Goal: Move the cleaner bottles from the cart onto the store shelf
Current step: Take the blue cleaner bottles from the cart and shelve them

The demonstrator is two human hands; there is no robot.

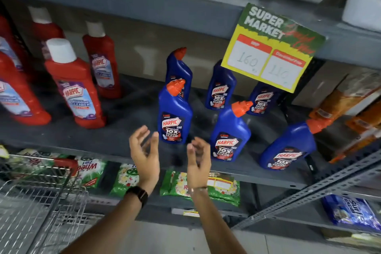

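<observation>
Grey store shelf [127, 130] before us, our left hand [144, 150] and right hand [198, 159] hang empty and unclenched just below the nearest blue bottle [174, 115], so next we likely reach to the cart [41, 196].

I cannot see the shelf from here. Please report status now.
Left hand and right hand open, empty. Six blue Harpic bottles upright on the grey shelf. Nothing in the way.

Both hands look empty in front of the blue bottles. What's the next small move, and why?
Probably swing the left hand down-left toward the cart: both it and the right hand are open and empty, and six blue bottles already stand on the shelf.
</observation>
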